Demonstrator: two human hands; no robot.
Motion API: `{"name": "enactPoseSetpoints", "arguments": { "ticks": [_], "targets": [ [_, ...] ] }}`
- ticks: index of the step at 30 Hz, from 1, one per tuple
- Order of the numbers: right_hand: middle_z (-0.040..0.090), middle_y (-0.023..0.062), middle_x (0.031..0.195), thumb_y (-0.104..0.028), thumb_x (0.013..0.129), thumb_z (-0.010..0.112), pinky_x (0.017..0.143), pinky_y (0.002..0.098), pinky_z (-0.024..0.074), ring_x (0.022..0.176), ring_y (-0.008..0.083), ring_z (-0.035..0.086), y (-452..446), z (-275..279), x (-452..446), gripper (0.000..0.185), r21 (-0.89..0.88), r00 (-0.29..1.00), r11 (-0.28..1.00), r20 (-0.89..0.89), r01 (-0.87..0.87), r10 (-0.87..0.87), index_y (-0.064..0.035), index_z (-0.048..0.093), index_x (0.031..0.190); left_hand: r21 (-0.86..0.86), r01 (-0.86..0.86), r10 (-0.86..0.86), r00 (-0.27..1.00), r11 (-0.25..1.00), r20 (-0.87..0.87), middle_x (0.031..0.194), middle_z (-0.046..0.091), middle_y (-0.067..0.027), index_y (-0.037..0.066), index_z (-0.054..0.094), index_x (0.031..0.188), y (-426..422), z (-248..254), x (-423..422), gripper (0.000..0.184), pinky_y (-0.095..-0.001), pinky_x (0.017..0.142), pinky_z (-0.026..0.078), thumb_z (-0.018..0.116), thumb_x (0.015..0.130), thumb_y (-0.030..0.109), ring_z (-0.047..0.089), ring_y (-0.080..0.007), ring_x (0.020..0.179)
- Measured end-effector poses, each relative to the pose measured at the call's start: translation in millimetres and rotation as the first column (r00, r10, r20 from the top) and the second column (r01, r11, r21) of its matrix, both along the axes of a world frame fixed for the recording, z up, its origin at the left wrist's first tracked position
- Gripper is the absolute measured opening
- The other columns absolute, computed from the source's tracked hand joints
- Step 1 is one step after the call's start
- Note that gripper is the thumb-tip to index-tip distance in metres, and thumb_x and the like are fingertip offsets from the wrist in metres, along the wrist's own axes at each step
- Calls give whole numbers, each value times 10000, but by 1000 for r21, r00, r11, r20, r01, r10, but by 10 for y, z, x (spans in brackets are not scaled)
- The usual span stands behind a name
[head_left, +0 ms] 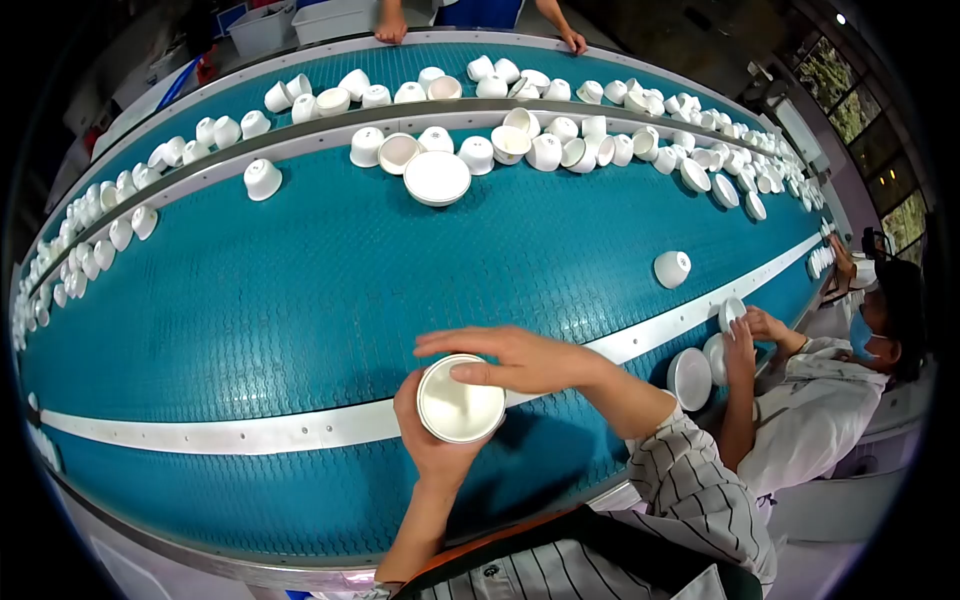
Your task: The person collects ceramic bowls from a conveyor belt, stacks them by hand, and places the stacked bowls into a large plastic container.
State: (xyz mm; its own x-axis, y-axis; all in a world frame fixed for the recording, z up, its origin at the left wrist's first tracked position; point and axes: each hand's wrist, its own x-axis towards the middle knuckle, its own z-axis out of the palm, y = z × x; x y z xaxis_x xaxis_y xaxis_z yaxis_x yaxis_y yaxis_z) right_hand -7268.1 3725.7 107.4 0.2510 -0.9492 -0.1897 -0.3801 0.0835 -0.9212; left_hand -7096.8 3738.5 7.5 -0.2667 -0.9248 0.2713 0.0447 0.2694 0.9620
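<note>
In front of me, over the metal rail, my left hand (437, 457) is wrapped round the side of a white bowl (462, 405). The bowl's mouth faces up toward me, and its inside looks bare. My right hand (525, 358) lies across the far rim with its fingers stretched out to the left. Its thumb reaches over the rim into the mouth, apart from the fingers; whether it presses on the bowl I cannot tell. The fingertips of my left hand are hidden behind the bowl.
Many white cups and bowls line the far rail (330, 134) on the teal belt (300, 270). A lone white cup (672, 268) lies to the right. There, a masked co-worker (810, 420) handles white dishes (690, 380). Another person's hands (391, 28) rest at the far edge.
</note>
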Motion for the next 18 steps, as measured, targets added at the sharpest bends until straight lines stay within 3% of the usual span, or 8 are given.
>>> {"name": "enactPoseSetpoints", "arguments": {
  "ticks": [3,6,7,10,13,14,16,18],
  "targets": [
    [497,180,1302,-351,911,543,963,402,414,1063,333,576,-473,-247,-635,501,20,945,960,172,279,-279,-80,453,1322,7,-7,6,998,1000,63,1204,482,-132,33,388,1280,55,14,-109,981,-382,909,431,926,475,194,519,-270,1076],
    [533,198,1200,-310,824,645,880,427,465,1030,352,562,-964,-1001,-1867,546,-471,594,733,-434,492,-677,-76,478,1288,-40,12,-10,999,999,42,1202,482,-136,39,379,1287,262,-173,-400,996,-389,914,423,926,470,192,515,-273,1075],
    [545,203,1152,-287,792,674,855,438,475,1023,363,552,-1171,-1275,-2168,562,-614,385,655,-530,440,-756,-75,484,1277,-66,13,-11,999,998,38,1202,482,-138,41,376,1290,250,-194,-374,1001,-391,915,421,926,468,191,514,-273,1074],
    [547,209,1087,-239,749,708,842,452,474,1033,387,528,-1477,-1544,-2581,483,-655,123,597,-620,463,-775,-49,565,1169,-127,20,-13,998,992,61,1200,487,-149,38,377,1288,306,-291,-423,1004,-396,914,421,924,459,182,515,-287,1066],
    [536,219,1095,-219,732,726,836,442,470,1019,387,528,-1446,-1973,-2884,353,-729,208,566,-529,384,-823,-27,637,1014,-96,12,-10,1000,995,28,1198,493,-149,32,386,1278,443,-475,-730,997,-398,913,424,924,450,179,518,-289,1062],
    [539,227,1080,-215,710,746,805,428,479,1009,372,532,-1396,-2046,-2860,286,-711,295,499,-403,495,-867,-15,661,895,-83,8,-6,1000,997,22,1198,494,-148,31,389,1275,495,-471,-750,995,-398,913,425,924,448,177,518,-289,1061],
    [631,212,819,-272,731,738,656,416,478,756,350,609,-1039,-1936,-2592,321,-489,461,510,-226,708,-858,14,646,845,-46,28,-27,999,999,38,1205,490,-149,30,384,1279,548,-481,-763,1004,-397,920,425,924,445,171,516,-289,1070],
    [641,139,756,-346,750,740,616,343,459,670,195,595,-411,-1920,-2261,395,-297,539,501,60,813,-840,22,652,863,-57,30,-27,998,998,49,1212,487,-147,22,363,1294,593,-482,-879,1035,-399,940,419,925,436,162,510,-283,1094]
  ]
}}
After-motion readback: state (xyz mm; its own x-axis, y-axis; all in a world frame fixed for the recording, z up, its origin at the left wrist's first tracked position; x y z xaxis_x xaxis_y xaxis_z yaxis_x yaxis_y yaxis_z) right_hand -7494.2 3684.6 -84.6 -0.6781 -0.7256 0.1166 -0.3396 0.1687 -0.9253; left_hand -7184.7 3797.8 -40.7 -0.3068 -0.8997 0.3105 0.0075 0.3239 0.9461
